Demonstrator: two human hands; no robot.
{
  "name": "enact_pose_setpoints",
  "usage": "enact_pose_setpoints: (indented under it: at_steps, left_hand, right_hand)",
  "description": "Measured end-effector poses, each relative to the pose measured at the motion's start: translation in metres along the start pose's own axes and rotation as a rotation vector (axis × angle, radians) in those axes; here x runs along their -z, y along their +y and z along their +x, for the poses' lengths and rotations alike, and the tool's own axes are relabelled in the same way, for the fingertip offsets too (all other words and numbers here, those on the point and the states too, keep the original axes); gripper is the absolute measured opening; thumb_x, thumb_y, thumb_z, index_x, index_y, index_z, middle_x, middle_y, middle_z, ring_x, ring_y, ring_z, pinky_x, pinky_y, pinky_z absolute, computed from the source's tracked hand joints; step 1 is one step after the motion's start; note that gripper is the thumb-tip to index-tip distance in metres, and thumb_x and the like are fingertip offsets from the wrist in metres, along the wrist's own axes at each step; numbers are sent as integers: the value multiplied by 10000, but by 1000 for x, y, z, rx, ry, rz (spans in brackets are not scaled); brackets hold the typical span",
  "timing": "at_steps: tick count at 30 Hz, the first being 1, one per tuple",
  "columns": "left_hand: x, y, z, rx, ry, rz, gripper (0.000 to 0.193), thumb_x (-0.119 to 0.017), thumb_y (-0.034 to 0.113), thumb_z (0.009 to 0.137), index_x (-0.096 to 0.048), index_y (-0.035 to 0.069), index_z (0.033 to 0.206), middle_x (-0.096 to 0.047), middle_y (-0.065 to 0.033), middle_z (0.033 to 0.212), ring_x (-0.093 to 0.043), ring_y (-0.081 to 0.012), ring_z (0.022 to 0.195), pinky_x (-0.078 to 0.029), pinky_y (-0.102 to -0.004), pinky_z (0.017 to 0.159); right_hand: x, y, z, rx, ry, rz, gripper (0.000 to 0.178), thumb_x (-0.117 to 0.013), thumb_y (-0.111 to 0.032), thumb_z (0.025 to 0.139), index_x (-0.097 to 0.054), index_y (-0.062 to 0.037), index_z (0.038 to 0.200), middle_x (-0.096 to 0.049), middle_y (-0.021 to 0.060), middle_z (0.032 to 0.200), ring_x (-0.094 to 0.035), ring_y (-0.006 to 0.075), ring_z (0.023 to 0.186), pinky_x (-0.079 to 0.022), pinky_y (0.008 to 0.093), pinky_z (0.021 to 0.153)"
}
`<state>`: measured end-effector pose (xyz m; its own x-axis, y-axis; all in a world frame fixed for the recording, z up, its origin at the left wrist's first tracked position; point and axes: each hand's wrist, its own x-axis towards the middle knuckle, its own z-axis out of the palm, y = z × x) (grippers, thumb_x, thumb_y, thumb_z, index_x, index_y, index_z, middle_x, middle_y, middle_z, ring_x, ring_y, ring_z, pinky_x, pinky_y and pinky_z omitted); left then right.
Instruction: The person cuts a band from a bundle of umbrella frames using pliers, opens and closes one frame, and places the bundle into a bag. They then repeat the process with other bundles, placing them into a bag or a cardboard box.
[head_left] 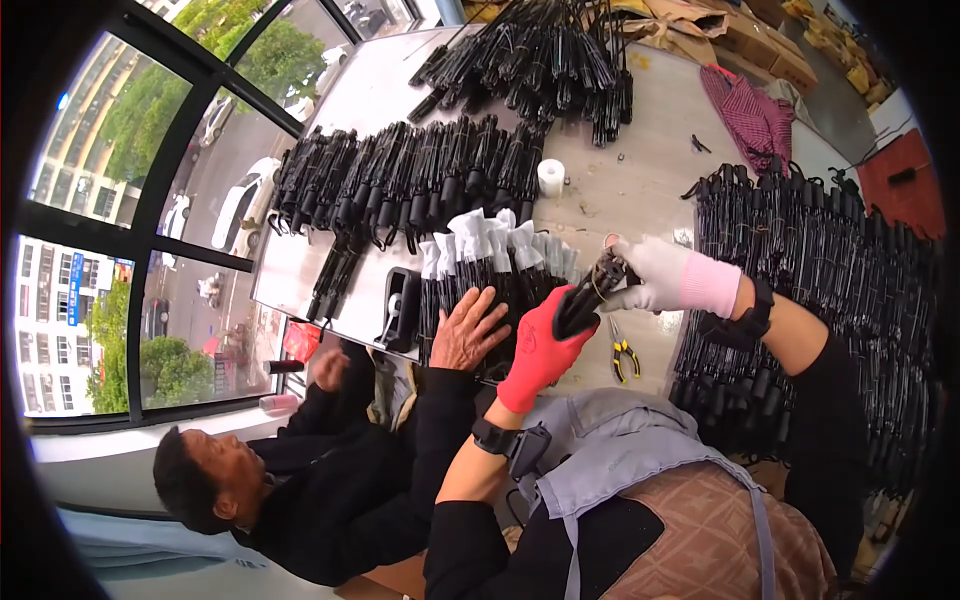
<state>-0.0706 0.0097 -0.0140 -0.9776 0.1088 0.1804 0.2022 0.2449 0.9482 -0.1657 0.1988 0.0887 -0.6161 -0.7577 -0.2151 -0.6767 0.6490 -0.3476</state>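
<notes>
The left hand (pixel 540 345), in a red glove, is clamped on a black umbrella frame (pixel 580 298); the right hand (pixel 650 275) grips its far end, perhaps binding it. Many frames lie stacked on the table (pixel 640 180), left and right; which are finished I cannot tell.

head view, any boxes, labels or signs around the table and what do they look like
Cardboard boxes: beyond the table's far edge, brown, open flaps.
Vertical sign: on a building outside the window, narrow, blue.
White paper sleeves: on black rod bundles mid-table; any print too small to tell.
</notes>
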Motion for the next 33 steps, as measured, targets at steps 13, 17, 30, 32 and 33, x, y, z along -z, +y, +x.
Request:
enact_pose_setpoints:
  at_steps: [13,17,30,32,33]
  left_hand:
    - [32,-35,-41,502,522,-1361,341,-664,92,876,-542,60,1193,-623,-52,865,-640,-180,758,-541,-326,642]
    - [21,-26,-56,629,659,-974,290,-678,129,883,-552,83,1140,-630,-67,822,-640,-183,651,-521,-301,560]
    - [0,-34,-79,614,601,-1144,281,-682,115,850,-598,60,1113,-627,-53,809,-626,-162,642,-559,-310,574]
    - [-2,-34,-84,576,624,-1172,282,-687,121,846,-598,61,1108,-625,-54,813,-623,-161,642,-557,-313,561]
    - [-4,-35,-87,591,630,-1176,279,-688,123,846,-598,61,1103,-624,-57,827,-625,-163,655,-554,-313,556]
  right_hand:
    - [-286,70,-32,-804,-354,348,773,-683,-537,757,-465,43,1220,-615,265,1111,-607,411,1053,-492,453,892]
    - [-329,58,-36,-827,-257,281,733,-742,-350,729,-394,63,1225,-633,276,1054,-631,413,993,-503,452,863]
    - [-280,64,-34,-697,-337,1568,224,-534,-73,762,-450,-75,970,-472,38,690,-488,152,530,-459,306,476]
    - [-261,43,-32,-623,-401,1502,233,-536,-74,753,-465,-79,975,-479,31,702,-495,150,550,-450,302,475]
    - [-255,35,-33,-576,-434,1449,243,-539,-76,744,-480,-82,980,-486,24,714,-501,148,571,-441,297,474]
